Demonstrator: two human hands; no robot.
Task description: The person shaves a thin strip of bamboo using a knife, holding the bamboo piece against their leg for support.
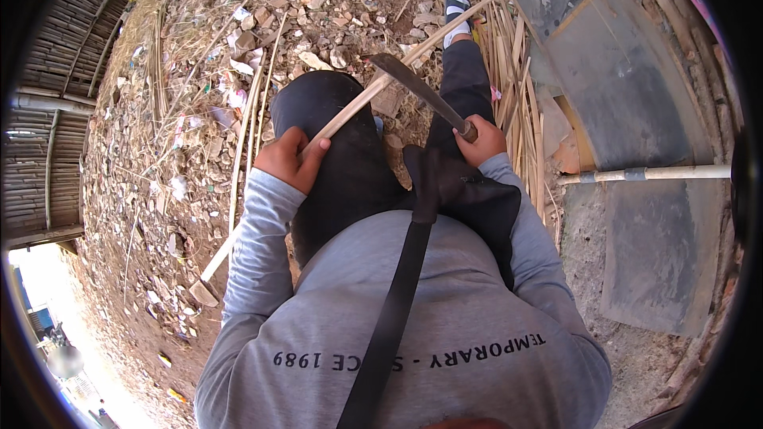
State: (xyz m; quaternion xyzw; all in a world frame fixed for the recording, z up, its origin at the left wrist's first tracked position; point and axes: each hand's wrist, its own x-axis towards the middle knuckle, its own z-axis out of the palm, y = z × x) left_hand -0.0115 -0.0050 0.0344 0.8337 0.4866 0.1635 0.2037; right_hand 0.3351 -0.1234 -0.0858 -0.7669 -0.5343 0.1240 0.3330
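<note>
My left hand (288, 160) is closed around a long pale bamboo strip (354, 105), thumb along its top. The strip slants from beside my left forearm, over my thigh, to the upper right. In my right hand (483, 141) is the short handle of a machete (421, 89) with a dark, slightly curved blade. Its blade crosses the strip beyond my left hand, with the tip past the strip's left side. Whether the edge touches the strip, I cannot tell.
Several loose bamboo strips (520, 103) lie along my right leg. Stones and litter cover the ground (183, 191) on the left. Grey sheets (628, 103) and a pale pole (644, 175) lie at right. A bamboo slat wall (36, 167) stands far left.
</note>
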